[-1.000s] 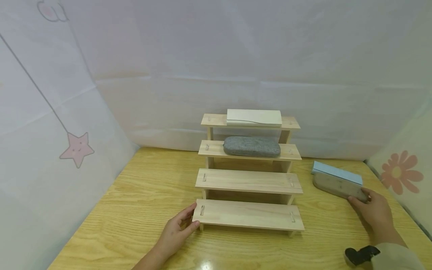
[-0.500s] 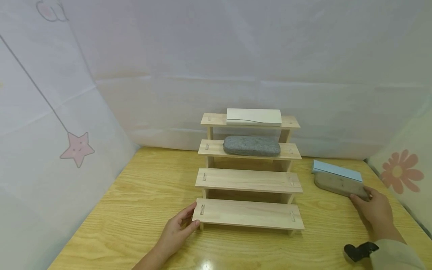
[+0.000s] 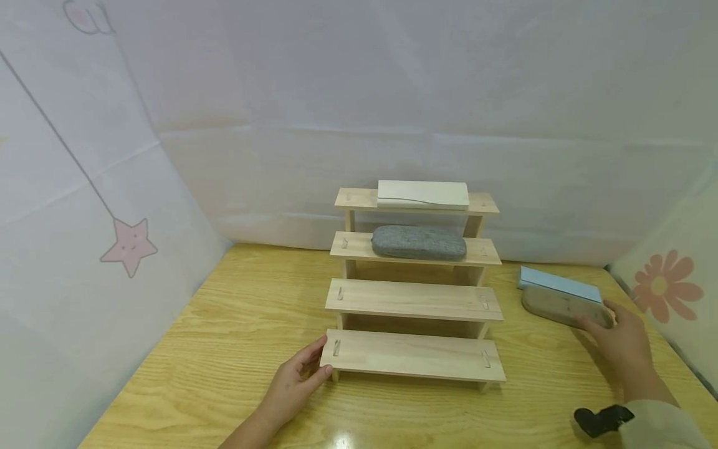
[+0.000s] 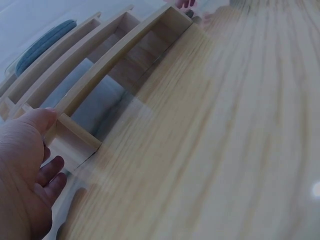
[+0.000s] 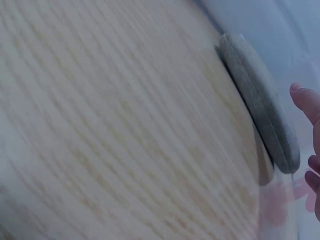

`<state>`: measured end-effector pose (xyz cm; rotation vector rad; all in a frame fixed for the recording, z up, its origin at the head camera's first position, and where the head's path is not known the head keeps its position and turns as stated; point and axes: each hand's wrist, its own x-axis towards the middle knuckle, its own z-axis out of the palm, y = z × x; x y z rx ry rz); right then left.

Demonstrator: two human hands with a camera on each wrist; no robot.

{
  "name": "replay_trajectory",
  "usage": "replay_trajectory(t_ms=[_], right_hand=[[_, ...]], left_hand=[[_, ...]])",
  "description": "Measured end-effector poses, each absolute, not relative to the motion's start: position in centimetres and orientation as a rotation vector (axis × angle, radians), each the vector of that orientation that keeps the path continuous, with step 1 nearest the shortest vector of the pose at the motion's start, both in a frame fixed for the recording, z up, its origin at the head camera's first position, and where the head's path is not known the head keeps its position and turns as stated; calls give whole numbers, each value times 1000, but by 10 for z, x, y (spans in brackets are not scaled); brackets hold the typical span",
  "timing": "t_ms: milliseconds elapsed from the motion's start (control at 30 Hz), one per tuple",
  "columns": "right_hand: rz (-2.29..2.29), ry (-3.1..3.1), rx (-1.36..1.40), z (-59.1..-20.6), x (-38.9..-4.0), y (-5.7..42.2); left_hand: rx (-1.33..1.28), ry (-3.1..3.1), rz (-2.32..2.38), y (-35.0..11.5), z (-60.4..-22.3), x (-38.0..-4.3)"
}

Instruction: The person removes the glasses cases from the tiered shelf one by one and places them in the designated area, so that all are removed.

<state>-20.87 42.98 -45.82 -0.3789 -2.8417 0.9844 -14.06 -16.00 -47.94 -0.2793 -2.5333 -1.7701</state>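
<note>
Right hand (image 3: 624,340) is beside a closed taupe case (image 3: 552,305), contents hidden.

No text, label, brand, number or sign is legible on the wooden stand (image 3: 412,355), the white case (image 3: 422,192), the gray case (image 3: 418,242), the blue case (image 3: 561,284), the brown case (image 3: 552,306) or the backdrop (image 3: 364,75).

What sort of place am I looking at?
Probably an indoor tabletop staging area: a wood-grain table, a stepped wooden rack displaying cases, and pale printed sheeting hanging behind and beside it.
</note>
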Motion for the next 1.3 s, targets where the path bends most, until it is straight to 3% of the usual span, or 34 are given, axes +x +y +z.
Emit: replay_trajectory(t_ms=[1300], right_hand=[[1180, -2638, 78, -365, -231, 334]], left_hand=[[-278, -2532, -1768, -160, -479, -141]])
